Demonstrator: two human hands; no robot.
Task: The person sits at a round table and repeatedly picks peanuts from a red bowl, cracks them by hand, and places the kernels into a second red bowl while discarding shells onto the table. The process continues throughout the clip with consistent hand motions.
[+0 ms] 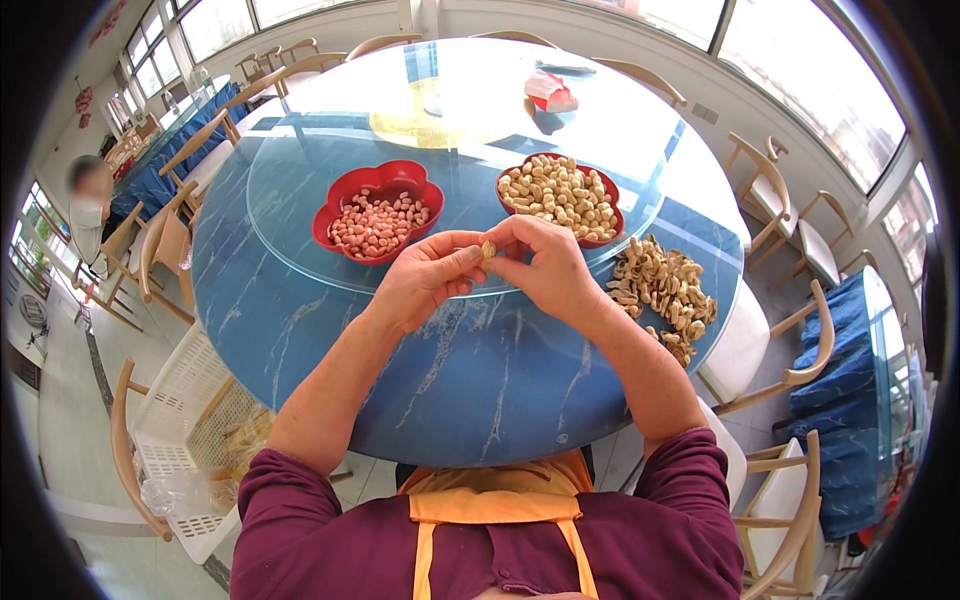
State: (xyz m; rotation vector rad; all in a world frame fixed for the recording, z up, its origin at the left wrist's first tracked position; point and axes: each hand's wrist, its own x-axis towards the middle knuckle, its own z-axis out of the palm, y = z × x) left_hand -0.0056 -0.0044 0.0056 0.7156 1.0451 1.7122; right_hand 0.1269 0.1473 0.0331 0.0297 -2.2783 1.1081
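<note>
Over the near part of the round blue table, my left hand and my right hand meet. Between their fingertips sits one peanut in its shell, pinched from both sides. Beyond my left hand, a red flower-shaped bowl holds shelled pink peanut kernels. Past my right hand stands a second red bowl heaped with unshelled peanuts. A loose pile of broken peanut shells lies on the table beside my right forearm.
A glass turntable carries both bowls, with a red and white packet farther back. A white plastic crate stands at lower left. Wooden chairs surround the table. Another person is far off at left.
</note>
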